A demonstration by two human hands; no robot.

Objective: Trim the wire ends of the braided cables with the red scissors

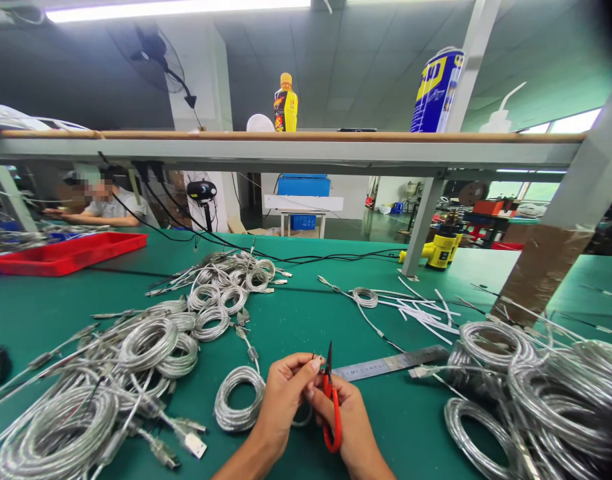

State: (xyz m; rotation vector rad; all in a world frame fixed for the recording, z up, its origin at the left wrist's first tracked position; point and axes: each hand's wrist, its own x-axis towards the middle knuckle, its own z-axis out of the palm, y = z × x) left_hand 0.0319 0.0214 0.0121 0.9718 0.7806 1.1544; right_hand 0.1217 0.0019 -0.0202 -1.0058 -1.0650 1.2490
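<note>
In the head view my left hand (287,392) is closed in a pinch on the end of a clear-jacketed USB cable, with a short dark wire tip showing at the fingertips. My right hand (353,408) grips a pair of small scissors (335,417) with red handles, its dark blades pointing up and away. Both hands meet at the fingertips, and some of the cable end is hidden between them. Close beside my left wrist lies a coiled cable (240,399). Just beyond the right hand a steel ruler (391,363) rests on the green table (296,320).
Piles of coiled USB cables lie at left (151,343) and right (546,380). White tubes (421,310) are scattered behind the ruler. A red tray (71,253), a yellow heat gun (439,250) and a shelf post (421,227) stand farther back. A person (116,200) sits beyond.
</note>
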